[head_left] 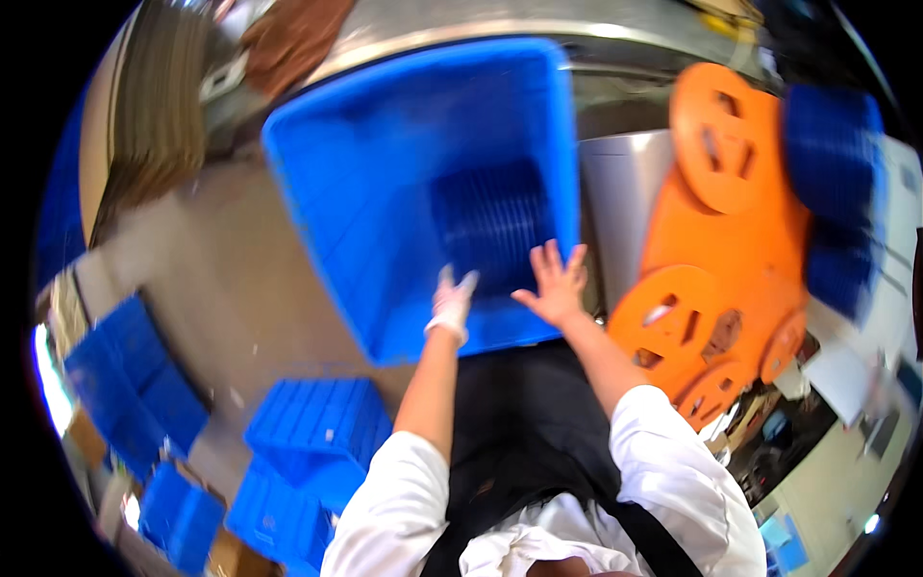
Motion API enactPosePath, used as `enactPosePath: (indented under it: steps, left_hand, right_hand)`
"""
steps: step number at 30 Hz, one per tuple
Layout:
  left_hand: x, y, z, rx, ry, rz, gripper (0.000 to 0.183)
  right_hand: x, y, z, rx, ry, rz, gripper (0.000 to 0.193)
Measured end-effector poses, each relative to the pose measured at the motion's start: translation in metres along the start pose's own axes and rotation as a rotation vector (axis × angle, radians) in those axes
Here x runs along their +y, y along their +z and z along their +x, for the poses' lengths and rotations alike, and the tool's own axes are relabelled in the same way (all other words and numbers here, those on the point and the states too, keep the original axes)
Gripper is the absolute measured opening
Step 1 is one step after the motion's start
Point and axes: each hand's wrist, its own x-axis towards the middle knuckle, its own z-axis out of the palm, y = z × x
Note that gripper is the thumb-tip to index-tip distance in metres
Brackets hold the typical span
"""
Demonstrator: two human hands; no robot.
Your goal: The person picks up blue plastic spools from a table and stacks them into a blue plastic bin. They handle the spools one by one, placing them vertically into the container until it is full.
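Note:
A large blue plastic bin [336,202] stands right in front of me. On its bottom, toward the right side, sits a dark blue ribbed stack [490,212], blurred so that I cannot tell its exact kind. My left hand [450,303], in a whitish glove, reaches over the near part of the bin with its fingers apart and nothing in them. My right hand [558,286] is bare, with fingers spread, near the bin's right wall and the near edge of the stack. It holds nothing. Whether either hand touches the bin cannot be made out.
Orange panels [731,231] with round cut-out plates stand close on my right, beside more dark blue ribbed stacks [835,154]. Smaller blue crates [312,423] lie at the lower left. A cardboard stack [159,106] rises at the far left, and a metal ledge [461,34] runs behind the bin.

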Motion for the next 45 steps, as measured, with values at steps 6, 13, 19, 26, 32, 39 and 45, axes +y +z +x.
enactPosePath:
  steps: [6, 13, 19, 26, 32, 39, 45]
  left_hand:
    - [0.000, -0.036, -0.073, -0.039, -0.028, -0.075, 0.077]
    - [-0.022, -0.068, -0.083, -0.194, 0.157, 0.415, 0.062]
    - [-0.002, -0.040, -0.149, -0.142, 0.082, 0.546, 0.058]
    - [0.013, -0.025, -0.182, -0.107, 0.159, 0.678, 0.053]
    - [-0.006, -0.038, -0.202, -0.063, -0.019, 0.509, 0.048]
    - [0.003, -0.015, -0.223, -0.170, -0.091, 0.524, 0.046]
    - [0.012, 0.001, -0.215, -0.130, 0.005, 0.526, 0.044]
  right_hand:
    - [0.022, -0.044, -0.046, 0.276, -0.293, 0.353, 0.082]
    - [0.181, -0.190, -0.103, 0.526, -0.307, 0.617, 0.070]
    - [0.377, -0.373, -0.099, 1.230, 0.111, 0.708, 0.074]
    - [0.531, -0.473, -0.096, 0.690, 0.637, -0.012, 0.090]
    - [0.571, -0.516, -0.063, -0.094, 0.449, -0.308, 0.075]
    - [0.602, -0.489, -0.022, -0.158, 0.368, -0.293, 0.077]
    - [0.602, -0.468, -0.011, -0.107, 0.320, -0.174, 0.057]
